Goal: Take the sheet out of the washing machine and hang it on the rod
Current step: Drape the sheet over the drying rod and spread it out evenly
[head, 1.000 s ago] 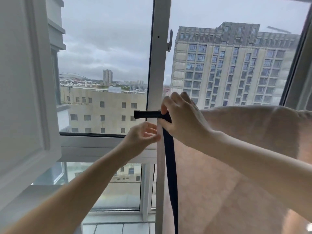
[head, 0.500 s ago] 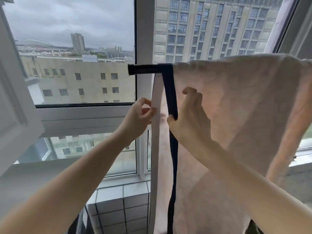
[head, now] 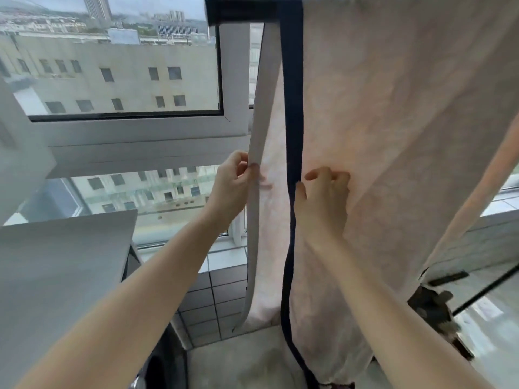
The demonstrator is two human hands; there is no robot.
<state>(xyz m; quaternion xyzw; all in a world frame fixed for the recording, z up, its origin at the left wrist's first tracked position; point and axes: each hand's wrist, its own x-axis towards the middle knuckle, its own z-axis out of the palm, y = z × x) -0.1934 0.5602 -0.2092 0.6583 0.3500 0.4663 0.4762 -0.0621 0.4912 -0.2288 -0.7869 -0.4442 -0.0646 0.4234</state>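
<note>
- One sheet (head: 393,122), pale pink, hangs over one black rod (head: 238,11) at the top centre of the frame and fills most of the right half.
- The sheet has two hanging layers: a front layer edged with one dark navy band (head: 292,108) running down the centre, and a back layer edged with one pale grey band (head: 257,136) just left of it.
- Two bare hands reach up from the bottom of the frame, one on each layer.
- The left hand (head: 231,186), centre left, pinches the grey band between thumb and fingers (head: 254,168), which are pressed together on it.
- The right hand (head: 323,197), centre, lies against the front layer beside the navy band; its thumb touches the band and its fingers (head: 334,176) are curled into the cloth. Whether they gather a fold, I cannot tell.
- One white window frame (head: 140,133) crosses the left half, with buildings behind the glass.
- One grey surface (head: 61,276) sits at lower left; grey tiles (head: 213,299) line the wall below the window.
- Against half a second ago: the view has tipped down, so the rod now sits at the very top edge.
- Both hands are lower on the sheet than before; the left, which then held nothing, now pinches the grey band.
</note>
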